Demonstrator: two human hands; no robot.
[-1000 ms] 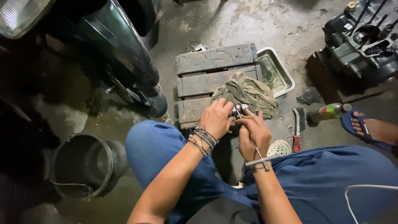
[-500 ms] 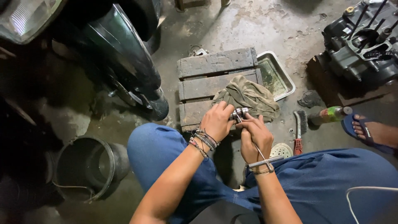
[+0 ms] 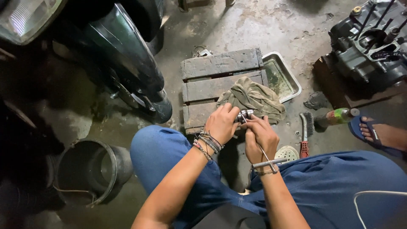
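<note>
Over blue-trousered knees, the left hand (image 3: 221, 124) is clamped round a small metal part (image 3: 244, 115); the right hand (image 3: 260, 135) pinches its end, a thin metal tool (image 3: 266, 159) tucked in the fist; a slip, I'd judge, could drop it past the rag (image 3: 253, 96) on the wooden pallet (image 3: 212, 78), toward the tray (image 3: 292, 80).

My left hand (image 3: 221, 124) and my right hand (image 3: 261, 136) both hold a small shiny metal part (image 3: 244, 115). Just past my hands lies a green rag (image 3: 254, 96) on a wooden pallet (image 3: 220, 68).
</note>
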